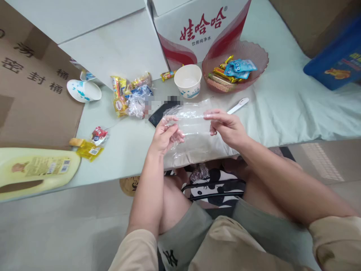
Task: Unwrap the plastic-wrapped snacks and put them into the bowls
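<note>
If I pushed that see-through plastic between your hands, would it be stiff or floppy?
The plastic would probably be floppy, because it's wrinkled between the left hand and right hand. It's likely light, since it looks thin enough to see through. Its shiny surface might feel slippery.

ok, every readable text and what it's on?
"娃哈哈®": white-and-red water carton
"饮用纯净水": same carton
"汤 桶": brown cardboard box, cut-off round character before it
"密封桶": same box
"NY"-like monogram: shorts
Too small or blurred: yellow bottle, blue jug, snack wrappers
</note>
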`<state>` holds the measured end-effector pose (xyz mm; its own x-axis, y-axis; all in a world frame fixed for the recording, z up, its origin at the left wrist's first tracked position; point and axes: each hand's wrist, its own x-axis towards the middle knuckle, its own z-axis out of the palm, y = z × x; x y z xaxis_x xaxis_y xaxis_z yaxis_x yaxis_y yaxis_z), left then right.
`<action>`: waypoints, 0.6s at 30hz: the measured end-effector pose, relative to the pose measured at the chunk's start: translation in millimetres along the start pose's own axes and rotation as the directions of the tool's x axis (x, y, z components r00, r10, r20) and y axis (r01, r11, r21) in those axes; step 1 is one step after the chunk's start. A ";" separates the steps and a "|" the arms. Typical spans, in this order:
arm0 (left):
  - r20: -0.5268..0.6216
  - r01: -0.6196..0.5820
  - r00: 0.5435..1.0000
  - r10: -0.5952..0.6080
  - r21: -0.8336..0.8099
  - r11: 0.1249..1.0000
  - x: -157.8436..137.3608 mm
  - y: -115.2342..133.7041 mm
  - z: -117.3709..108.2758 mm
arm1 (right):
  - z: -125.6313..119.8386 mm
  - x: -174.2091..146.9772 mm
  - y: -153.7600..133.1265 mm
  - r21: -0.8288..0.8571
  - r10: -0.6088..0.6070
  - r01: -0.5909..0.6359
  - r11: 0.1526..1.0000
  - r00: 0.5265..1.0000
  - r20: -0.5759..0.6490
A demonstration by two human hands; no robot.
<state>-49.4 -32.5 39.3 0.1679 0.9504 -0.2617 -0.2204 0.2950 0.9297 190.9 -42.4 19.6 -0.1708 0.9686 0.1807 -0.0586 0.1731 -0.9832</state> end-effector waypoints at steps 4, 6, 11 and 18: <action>0.081 -0.009 0.997 0.008 0.017 1.000 3.4 -4.1 -12.2 | -4.7 1.4 9.6 -0.106 -0.029 0.029 0.994 1.000 -0.001; 0.086 -0.006 0.996 -0.004 0.116 0.993 12.9 -9.2 -16.2 | -7.0 3.7 14.4 -0.223 0.026 -0.049 0.974 0.994 -0.104; 0.015 -0.132 0.990 0.138 0.417 0.899 35.5 -20.7 -20.2 | -6.5 3.1 11.7 -0.391 -0.104 0.060 0.918 0.990 -0.092; 0.082 -0.237 0.971 0.223 0.253 0.938 24.9 -19.8 -11.4 | -8.0 9.6 15.9 -0.418 -0.080 0.063 0.906 0.997 -0.024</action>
<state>-51.8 -13.6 11.5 0.1929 0.9809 -0.0257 -0.0034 0.0268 0.9996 196.3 -28.9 5.5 -0.1423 0.9556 0.2580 0.3473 0.2923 -0.8910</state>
